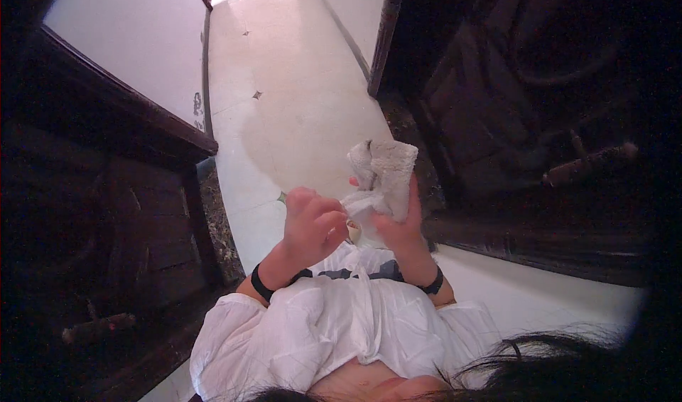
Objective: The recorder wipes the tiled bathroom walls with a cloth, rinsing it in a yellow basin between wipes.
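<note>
A folded, off-white cloth (392,169) with a rough, towel-like surface is held up in front of my body. My right hand (403,233) grips it from below and along its right side, thumb toward the middle. A thinner, smoother white part (366,204) hangs beneath the folds; whether it belongs to the same cloth is unclear. Just left of it, my left hand (311,223) is closed, fingers curled inward. Its fingertips come close to the white part, but what they pinch, if anything, is hidden. Dark bands circle both wrists.
Dark wooden door panels stand on both sides, one with a bolt (96,327) at left, another with a bolt (593,164) at right. Between them runs a pale tiled floor (284,132) with small diamond insets. White wall surfaces (135,39) rise beyond.
</note>
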Demonstrator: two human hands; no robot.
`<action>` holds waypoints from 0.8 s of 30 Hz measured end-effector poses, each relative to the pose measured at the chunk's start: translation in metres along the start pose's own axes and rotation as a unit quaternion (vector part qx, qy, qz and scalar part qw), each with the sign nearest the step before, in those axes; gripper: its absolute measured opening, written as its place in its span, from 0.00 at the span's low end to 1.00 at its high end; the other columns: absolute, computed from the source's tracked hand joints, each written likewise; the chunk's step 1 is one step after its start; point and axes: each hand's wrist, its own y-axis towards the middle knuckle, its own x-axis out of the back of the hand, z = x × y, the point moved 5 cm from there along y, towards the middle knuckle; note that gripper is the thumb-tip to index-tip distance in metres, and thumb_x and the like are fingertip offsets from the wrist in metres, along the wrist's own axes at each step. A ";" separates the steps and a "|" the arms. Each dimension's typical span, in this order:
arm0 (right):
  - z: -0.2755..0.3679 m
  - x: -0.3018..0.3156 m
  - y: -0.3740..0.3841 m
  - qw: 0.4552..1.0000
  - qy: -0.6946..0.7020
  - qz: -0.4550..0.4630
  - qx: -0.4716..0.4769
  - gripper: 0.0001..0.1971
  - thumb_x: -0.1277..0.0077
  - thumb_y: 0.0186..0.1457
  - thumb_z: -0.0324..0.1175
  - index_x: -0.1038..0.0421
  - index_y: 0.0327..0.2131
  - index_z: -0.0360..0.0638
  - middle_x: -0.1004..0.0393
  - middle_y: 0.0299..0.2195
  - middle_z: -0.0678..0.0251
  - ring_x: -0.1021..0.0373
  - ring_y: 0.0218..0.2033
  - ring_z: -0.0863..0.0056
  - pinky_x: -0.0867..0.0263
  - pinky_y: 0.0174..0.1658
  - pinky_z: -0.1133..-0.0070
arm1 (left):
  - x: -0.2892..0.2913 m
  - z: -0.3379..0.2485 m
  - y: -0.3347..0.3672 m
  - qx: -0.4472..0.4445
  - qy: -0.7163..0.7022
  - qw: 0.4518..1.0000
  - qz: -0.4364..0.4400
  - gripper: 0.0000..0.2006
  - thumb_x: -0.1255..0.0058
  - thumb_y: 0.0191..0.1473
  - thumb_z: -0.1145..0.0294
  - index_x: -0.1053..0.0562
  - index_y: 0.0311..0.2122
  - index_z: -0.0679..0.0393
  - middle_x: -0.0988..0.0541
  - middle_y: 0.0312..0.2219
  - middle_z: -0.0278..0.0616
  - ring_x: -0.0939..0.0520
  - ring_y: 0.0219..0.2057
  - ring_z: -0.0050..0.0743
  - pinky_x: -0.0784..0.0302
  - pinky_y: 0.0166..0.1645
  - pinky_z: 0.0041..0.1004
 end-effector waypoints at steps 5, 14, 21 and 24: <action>-0.001 0.003 0.001 1.000 -0.005 -0.017 -0.003 0.36 0.65 0.33 0.16 0.59 0.51 0.42 0.43 0.45 0.56 0.40 0.47 0.63 0.42 0.47 0.71 | 0.001 0.002 0.001 0.000 0.010 1.000 -0.022 0.17 0.50 0.28 0.82 0.36 0.29 0.53 0.31 0.23 0.35 0.34 0.28 0.36 0.39 0.36 0.35; 0.000 0.006 0.001 0.999 -0.027 -0.036 0.006 0.34 0.63 0.33 0.18 0.57 0.51 0.41 0.42 0.45 0.56 0.38 0.44 0.62 0.39 0.44 0.69 | 0.012 0.012 0.004 0.048 0.021 0.998 -0.042 0.15 0.49 0.29 0.78 0.35 0.29 0.54 0.32 0.24 0.36 0.35 0.26 0.36 0.43 0.33 0.33; -0.001 0.011 0.000 0.998 -0.022 -0.061 -0.025 0.35 0.64 0.33 0.19 0.57 0.51 0.42 0.42 0.44 0.55 0.38 0.44 0.62 0.38 0.44 0.69 | 0.012 0.012 0.006 0.052 0.006 0.998 -0.039 0.11 0.50 0.30 0.81 0.33 0.25 0.57 0.31 0.20 0.38 0.33 0.24 0.37 0.38 0.34 0.32; 0.000 0.014 -0.001 0.998 -0.006 -0.065 -0.026 0.35 0.65 0.32 0.18 0.57 0.51 0.42 0.42 0.44 0.55 0.38 0.44 0.62 0.38 0.44 0.69 | 0.011 0.010 0.010 0.053 0.003 0.998 -0.044 0.11 0.50 0.29 0.82 0.33 0.24 0.57 0.31 0.19 0.38 0.33 0.24 0.37 0.37 0.34 0.32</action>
